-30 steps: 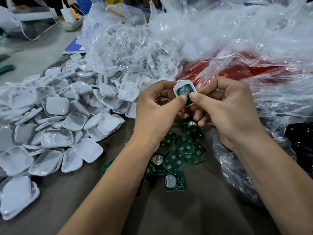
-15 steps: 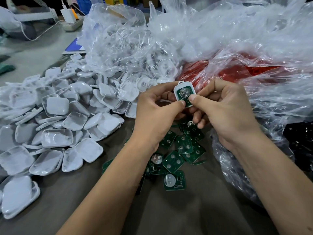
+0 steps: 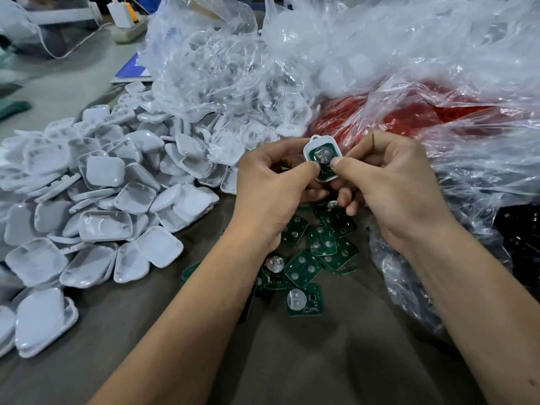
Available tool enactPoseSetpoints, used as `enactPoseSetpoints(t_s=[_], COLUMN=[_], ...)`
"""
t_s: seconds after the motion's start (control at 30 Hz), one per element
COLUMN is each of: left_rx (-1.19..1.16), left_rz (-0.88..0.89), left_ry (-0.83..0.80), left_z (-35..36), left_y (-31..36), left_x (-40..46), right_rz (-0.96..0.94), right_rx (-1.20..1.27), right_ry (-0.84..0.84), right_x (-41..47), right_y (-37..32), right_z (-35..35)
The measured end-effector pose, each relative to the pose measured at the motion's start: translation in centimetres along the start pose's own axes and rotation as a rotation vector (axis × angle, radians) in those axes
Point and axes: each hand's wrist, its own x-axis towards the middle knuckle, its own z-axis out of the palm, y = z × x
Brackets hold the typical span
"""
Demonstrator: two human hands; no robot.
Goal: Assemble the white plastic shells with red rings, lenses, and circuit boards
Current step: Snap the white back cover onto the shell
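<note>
- Both hands are pinching 1 white shell [image 3: 321,147] between them — the left hand [image 3: 274,194] is closing its thumb and fingers on the shell's left edge, the right hand [image 3: 391,188] is doing the same on the right edge, thumbs nearly touching over the lower half.
- What's changing: compared with a second ago, the shell is sitting a little higher and tipped more toward the camera, and the thumbs are crowding closer together on it.
- The green circuit board [image 3: 323,159] is lying inside the shell now, round silver holder facing up. It's looking seated, or close to it — I can't tell if it's fully clicked in, since the thumbs are covering the bottom edge.
- My read: the board step on this unit is wrapping up, so a last press is probably all that's remaining.
- Loose boards [image 3: 306,258] are lying right below the hands, the shell pile [image 3: 102,200] is spreading out to the left of the left hand, and the bag of red rings [image 3: 380,118] is sitting just behind the right hand.
- Can't see any red ring or lens on this unit from here.
</note>
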Motion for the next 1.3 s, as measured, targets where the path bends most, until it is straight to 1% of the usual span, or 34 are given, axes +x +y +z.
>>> enactPoseSetpoints(t_s=[0.17, 0.27, 0.37, 0.5, 0.57, 0.67, 0.73, 0.8, 0.83, 0.9, 0.93, 0.97, 1.03, 1.17, 1.3], left_rx=[-0.094, -0.214, -0.401, -0.533, -0.571, -0.589, -0.593, -0.609, -0.627, -0.667, -0.685, -0.703, -0.735, -0.782, -0.784], left_rz=[-0.073, -0.136, -0.228, -0.308, -0.318, -0.316, -0.304, -0.300, -0.306, -0.321, -0.319, -0.313, -0.301, -0.293, -0.293], left_ry=[-0.010, -0.030, -0.111, -0.255, -0.302, -0.332, -0.360, -0.368, -0.361, -0.353, -0.366, -0.385, -0.412, -0.395, -0.376], left_z=[0.1, 0.2, 0.2, 0.1, 0.2, 0.5, 0.5, 0.3, 0.2, 0.1, 0.0, 0.0, 0.0, 0.1, 0.0], left_y=[0.0, 0.1, 0.4, 0.3, 0.2, 0.1, 0.0, -0.2, -0.3, -0.3, -0.3, -0.3, -0.3, -0.5, -0.5], left_x=[0.0, 0.2, 0.3, 0.2, 0.1, 0.1, 0.2, 0.4, 0.5, 0.6, 0.6, 0.6, 0.6, 0.8, 0.6], right_rz=[0.025, 0.084, 0.172, 0.231, 0.241, 0.234, 0.212, 0.104, -0.016, -0.335, -0.471, -0.565, -0.652, -0.796, -0.833], right_rx=[0.054, 0.140, 0.279, 0.426, 0.448, 0.459, 0.420, 0.311, 0.207, -0.109, -0.263, -0.382, -0.498, -0.645, -0.688], right_ry=[-0.003, -0.007, -0.058, -0.169, -0.176, -0.167, -0.167, -0.110, -0.040, 0.126, 0.167, 0.191, 0.176, 0.152, 0.146], right_x=[0.0, 0.0, 0.0, -0.1, -0.1, -0.3, -0.3, -0.3, -0.3, -0.4, -0.5, -0.6, -0.8, -0.8, -0.7], right_y=[-0.5, -1.1, -1.8, -2.3, -2.5, -2.9, -2.8, -2.4, -2.2, -1.9, -2.0, -1.9, -1.8, -1.8, -2.0], right_z=[0.0, -0.2, -0.8, -1.3, -1.4, -1.6, -1.6, -1.5, -1.5, -1.1, -0.8, -0.6, -0.3, -0.2, -0.1])
